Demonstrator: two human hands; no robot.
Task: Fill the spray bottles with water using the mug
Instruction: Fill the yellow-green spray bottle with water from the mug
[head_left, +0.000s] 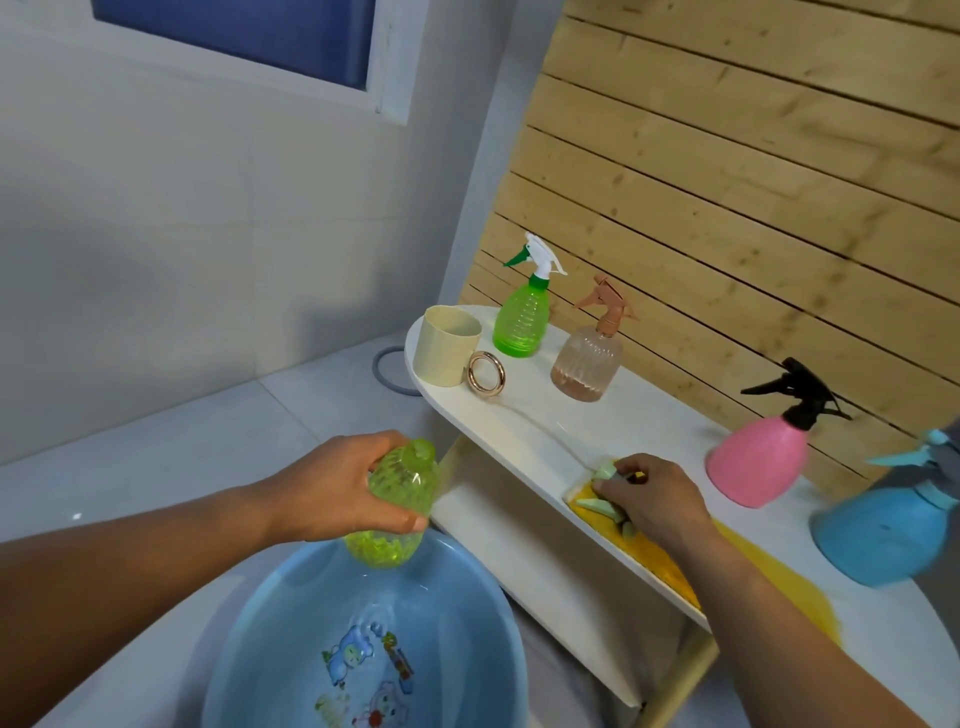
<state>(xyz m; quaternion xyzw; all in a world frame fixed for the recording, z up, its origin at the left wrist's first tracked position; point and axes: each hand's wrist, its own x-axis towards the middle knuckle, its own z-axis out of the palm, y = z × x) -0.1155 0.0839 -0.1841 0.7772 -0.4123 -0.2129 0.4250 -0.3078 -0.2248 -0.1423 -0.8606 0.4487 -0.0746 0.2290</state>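
My left hand (332, 488) grips a yellow-green textured spray bottle (397, 506) with no spray head, held over the blue basin (467, 597), which has water in it. My right hand (652, 499) holds a pale green spray head (605, 506) on the yellow cloth (654, 558) at the shelf's front edge. The cream mug (447, 345) with a gold ring handle stands at the shelf's left end. Beside it are a green spray bottle (522, 317) and a clear peach one (589, 358).
A pink spray bottle (756, 457) with a black head and a blue spray bottle (883, 530) stand on the white shelf (524, 426) at the right. A wooden slat wall runs behind the shelf. White tiled floor lies at the left.
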